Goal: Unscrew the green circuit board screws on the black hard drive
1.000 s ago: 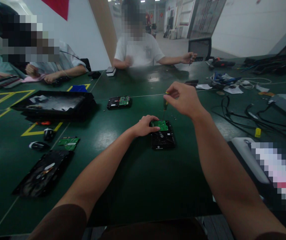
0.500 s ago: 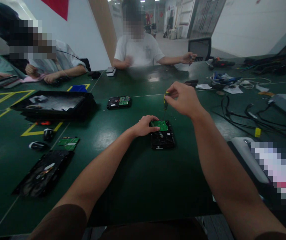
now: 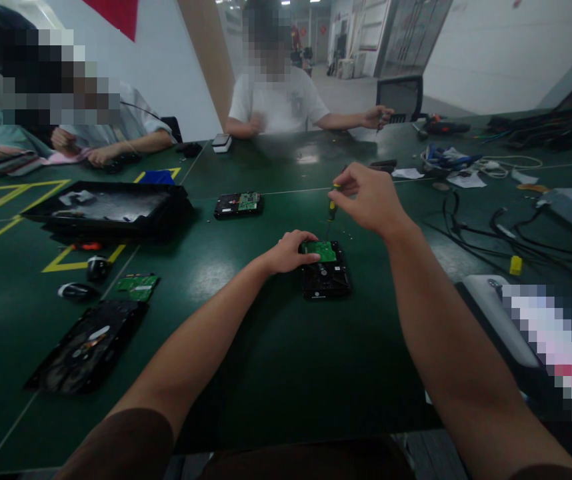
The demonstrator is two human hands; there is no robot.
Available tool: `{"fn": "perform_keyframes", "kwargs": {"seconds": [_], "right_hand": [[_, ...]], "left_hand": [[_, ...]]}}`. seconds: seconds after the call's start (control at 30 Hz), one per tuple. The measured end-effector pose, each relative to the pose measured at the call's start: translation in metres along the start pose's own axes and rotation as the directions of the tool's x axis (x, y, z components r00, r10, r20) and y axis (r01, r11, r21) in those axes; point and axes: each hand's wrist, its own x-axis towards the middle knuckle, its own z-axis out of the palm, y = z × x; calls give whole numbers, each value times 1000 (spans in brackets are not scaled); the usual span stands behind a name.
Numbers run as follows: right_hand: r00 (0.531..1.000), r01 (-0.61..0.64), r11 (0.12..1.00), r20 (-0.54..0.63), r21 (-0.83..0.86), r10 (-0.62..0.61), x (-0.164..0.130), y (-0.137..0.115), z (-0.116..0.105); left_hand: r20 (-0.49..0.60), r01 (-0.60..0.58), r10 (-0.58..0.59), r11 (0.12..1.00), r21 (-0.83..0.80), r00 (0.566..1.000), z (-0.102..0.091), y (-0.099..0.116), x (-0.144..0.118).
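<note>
Since the picture 0.5 s before, almost nothing has moved; your right hand [image 3: 369, 200] sits perhaps a little lower. It pinches the top of the screwdriver [image 3: 331, 212] with closed fingertips. The tool stands nearly upright, its long axis vertical, tip down on the green board [image 3: 322, 251] of the hard drive [image 3: 326, 273] at the frame's center. Your left hand [image 3: 290, 251] presses on the drive's left far corner, fingers curled over it. The exact screw is too small to see.
</note>
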Motion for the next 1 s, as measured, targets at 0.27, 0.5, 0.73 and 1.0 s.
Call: {"fn": "perform_keyframes", "kwargs": {"seconds": [0.27,0.5,0.73,1.0], "right_hand": [[999,22,1000,25,-6,-22,0,-1,1],[1000,-17,1000,10,13,17,0,1,1],[1000,17,1000,14,-1,-17,0,0,0],[1000,-15,1000,23,-1,15,1,0,-1]], "left_hand": [[-12,-7,7,1000,-3,1000,2,-3,2],[-14,-10,10,1000,-15,1000,1,0,1],[2,1,-1,1000,-4,1000,0,1,0],[-10,-4,4,1000,-15,1000,0,1,0]]}}
